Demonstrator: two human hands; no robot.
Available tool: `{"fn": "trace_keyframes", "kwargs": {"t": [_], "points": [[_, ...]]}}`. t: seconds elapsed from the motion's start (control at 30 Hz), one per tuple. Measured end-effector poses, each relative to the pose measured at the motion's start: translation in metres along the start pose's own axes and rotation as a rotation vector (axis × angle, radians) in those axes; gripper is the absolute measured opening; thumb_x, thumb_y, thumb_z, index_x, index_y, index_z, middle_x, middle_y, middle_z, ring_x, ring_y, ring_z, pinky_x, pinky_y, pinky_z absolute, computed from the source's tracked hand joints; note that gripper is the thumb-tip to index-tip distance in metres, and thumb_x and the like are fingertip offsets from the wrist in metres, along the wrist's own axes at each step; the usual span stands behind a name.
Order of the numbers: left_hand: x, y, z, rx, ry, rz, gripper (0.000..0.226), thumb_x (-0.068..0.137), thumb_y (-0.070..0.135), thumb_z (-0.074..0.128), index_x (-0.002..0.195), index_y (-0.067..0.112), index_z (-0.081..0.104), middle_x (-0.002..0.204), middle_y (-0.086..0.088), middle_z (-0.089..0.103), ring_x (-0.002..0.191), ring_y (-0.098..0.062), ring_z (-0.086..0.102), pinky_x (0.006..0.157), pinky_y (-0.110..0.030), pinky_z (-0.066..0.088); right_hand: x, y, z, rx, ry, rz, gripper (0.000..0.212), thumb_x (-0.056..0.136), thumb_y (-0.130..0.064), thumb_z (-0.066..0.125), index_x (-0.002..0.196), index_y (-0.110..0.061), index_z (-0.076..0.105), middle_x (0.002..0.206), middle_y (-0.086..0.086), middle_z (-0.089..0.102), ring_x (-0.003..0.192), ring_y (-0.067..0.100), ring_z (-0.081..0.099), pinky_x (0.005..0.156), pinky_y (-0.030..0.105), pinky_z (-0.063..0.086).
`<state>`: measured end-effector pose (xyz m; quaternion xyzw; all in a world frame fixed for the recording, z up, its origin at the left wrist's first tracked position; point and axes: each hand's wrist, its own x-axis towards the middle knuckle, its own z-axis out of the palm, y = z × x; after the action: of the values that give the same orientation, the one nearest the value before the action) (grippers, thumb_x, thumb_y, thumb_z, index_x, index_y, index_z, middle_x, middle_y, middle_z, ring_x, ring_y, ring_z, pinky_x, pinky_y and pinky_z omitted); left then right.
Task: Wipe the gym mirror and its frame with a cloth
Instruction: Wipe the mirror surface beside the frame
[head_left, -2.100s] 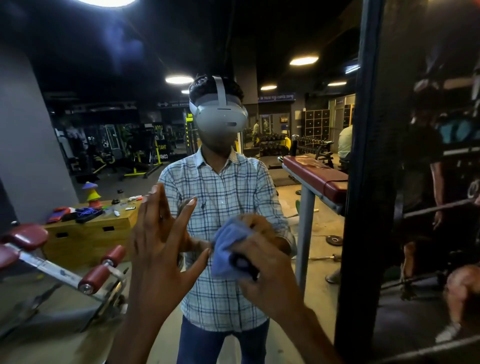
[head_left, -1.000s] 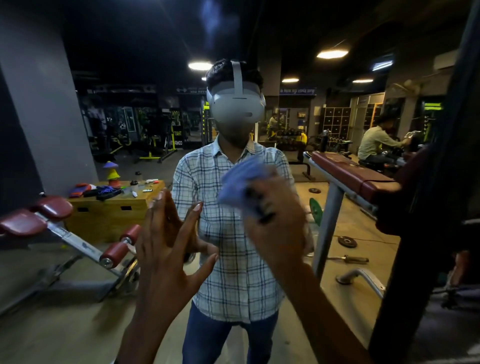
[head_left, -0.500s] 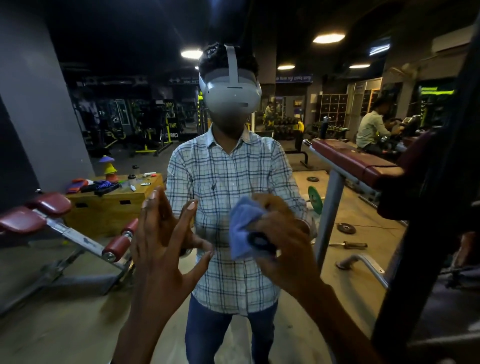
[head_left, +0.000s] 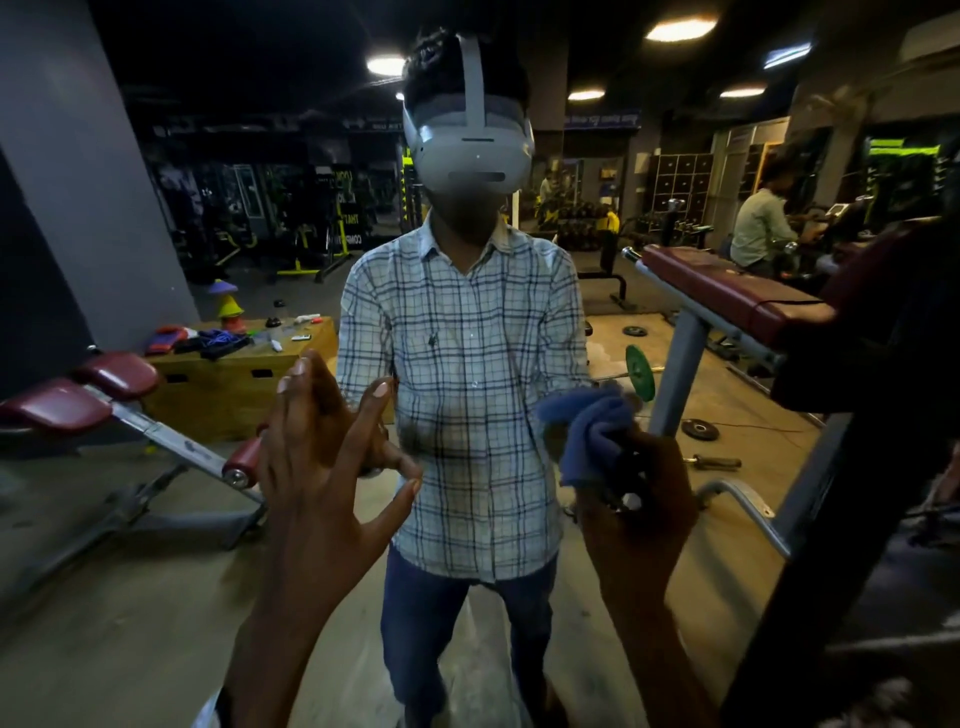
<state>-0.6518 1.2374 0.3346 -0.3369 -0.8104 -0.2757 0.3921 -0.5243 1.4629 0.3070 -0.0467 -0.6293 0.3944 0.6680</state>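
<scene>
cloth (head_left: 592, 431) shifted right, gripped by right hand (head_left: 639, 499), left hand (head_left: 317, 467) spread on gym mirror (head_left: 130, 597)

Floor (head_left: 130, 597), tan, scuffed: box (head_left: 228, 384) stands at left, its top carrying stacked cones (head_left: 228, 306), a blue cord tangle (head_left: 218, 338) and small loose bits; bench (head_left: 119, 369), black plate (head_left: 700, 429) and short bar (head_left: 717, 461) rest on the floor itself.
</scene>
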Motion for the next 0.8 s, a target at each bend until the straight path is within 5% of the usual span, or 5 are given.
{"fn": "trace_keyframes", "kwargs": {"t": [0.1, 0.23, 0.47, 0.63, 0.8], "points": [[-0.006, -0.011, -0.001, 0.008, 0.013, -0.009, 0.091, 0.079, 0.050, 0.075, 0.158, 0.025, 0.041, 0.173, -0.017, -0.002, 0.160, -0.035, 0.000, 0.116, -0.068, 0.024, -0.030, -0.018, 0.036, -0.043, -0.063, 0.241, 0.044, 0.074, 0.006, 0.080, 0.105, -0.018, 0.061, 0.100, -0.014, 0.067, 0.092, 0.003, 0.065, 0.076, 0.016, 0.050], [-0.011, -0.027, -0.006, 0.012, 0.003, 0.013, 0.091, 0.077, 0.048, 0.077, 0.157, 0.024, 0.043, 0.172, -0.019, 0.000, 0.160, -0.032, -0.001, 0.116, -0.067, 0.025, -0.063, -0.018, 0.066, -0.224, -0.567, -0.066, 0.062, 0.064, 0.004, 0.086, 0.111, -0.030, 0.062, 0.110, -0.012, 0.059, 0.097, 0.013, 0.063, 0.079, 0.031, 0.052], [-0.015, -0.064, -0.023, 0.018, 0.008, -0.021, 0.086, 0.080, 0.060, 0.062, 0.157, 0.027, 0.044, 0.172, -0.019, 0.001, 0.160, -0.032, -0.002, 0.114, -0.070, 0.027, -0.012, -0.030, 0.083, -0.066, 0.006, -0.028, 0.029, 0.086, -0.031, 0.072, 0.110, -0.017, 0.062, 0.107, 0.006, 0.069, 0.098, 0.021, 0.068, 0.080, 0.055, 0.054], [-0.014, -0.073, -0.025, 0.011, 0.003, 0.017, 0.086, 0.079, 0.062, 0.063, 0.157, 0.033, 0.040, 0.172, -0.020, 0.003, 0.160, -0.033, -0.001, 0.114, -0.070, 0.026, -0.022, -0.050, 0.117, -0.190, -0.534, -0.442, 0.035, 0.080, -0.010, 0.076, 0.109, -0.019, 0.060, 0.111, 0.000, 0.062, 0.103, 0.019, 0.064, 0.084, 0.041, 0.056], [-0.005, -0.097, -0.041, 0.025, 0.011, 0.002, 0.091, 0.075, 0.063, 0.067, 0.156, 0.030, 0.044, 0.172, -0.019, -0.001, 0.159, -0.038, 0.001, 0.119, -0.063, 0.019, 0.074, -0.060, 0.096, -0.014, 0.105, -0.297, 0.027, 0.088, 0.005, 0.072, 0.112, -0.001, 0.059, 0.110, 0.018, 0.064, 0.105, 0.027, 0.064, 0.089, 0.049, 0.053]]}}
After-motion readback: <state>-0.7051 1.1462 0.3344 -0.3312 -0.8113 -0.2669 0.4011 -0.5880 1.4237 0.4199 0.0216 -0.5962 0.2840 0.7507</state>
